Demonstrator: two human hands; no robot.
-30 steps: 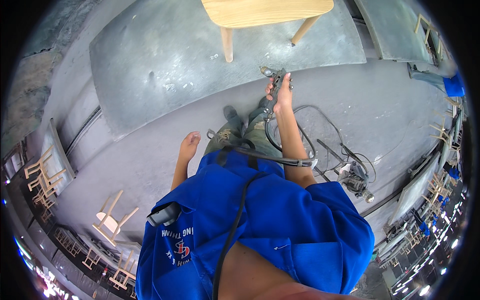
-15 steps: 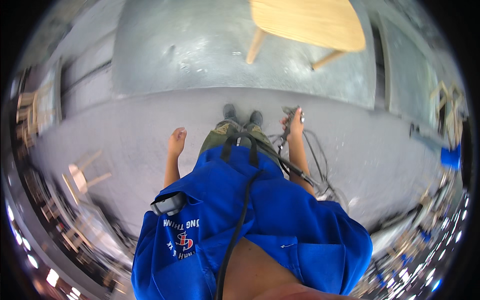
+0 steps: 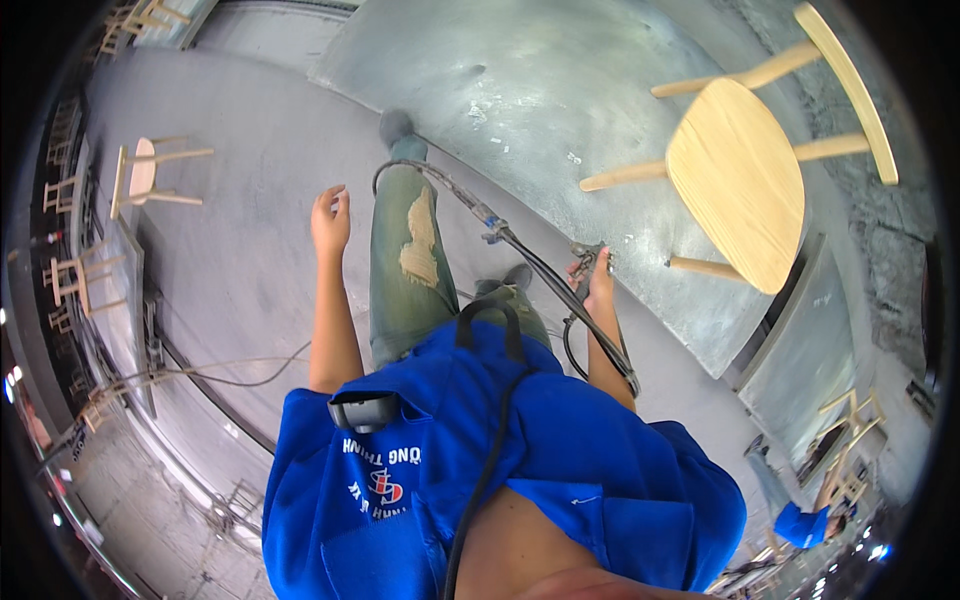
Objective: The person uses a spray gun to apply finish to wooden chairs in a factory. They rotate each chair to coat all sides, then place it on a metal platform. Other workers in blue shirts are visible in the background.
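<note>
My right hand (image 3: 600, 283) is wrapped round a metal spray gun (image 3: 588, 256), held out to my right at hip height. Dark hoses (image 3: 533, 262) hang from the gun, loop in front of my legs and run back along my right forearm. My left hand (image 3: 331, 222) hangs free at my left side, its fingers loosely apart and nothing in it. Nearest to the gun is a pale wooden chair (image 3: 738, 180) on a grey metal-looking platform (image 3: 560, 110), ahead and to the right; neither hand touches it.
Another wooden chair (image 3: 146, 172) stands off to the left, with more chairs (image 3: 72, 275) beyond it. A thin cable (image 3: 235, 378) crosses at left behind me. A person in blue (image 3: 800, 525) is at the lower right, near more wooden chairs (image 3: 850, 428).
My body has turned left and one leg has stepped forward. The chair on the platform has shifted to the right in view. The spray gun stays in my right hand.
</note>
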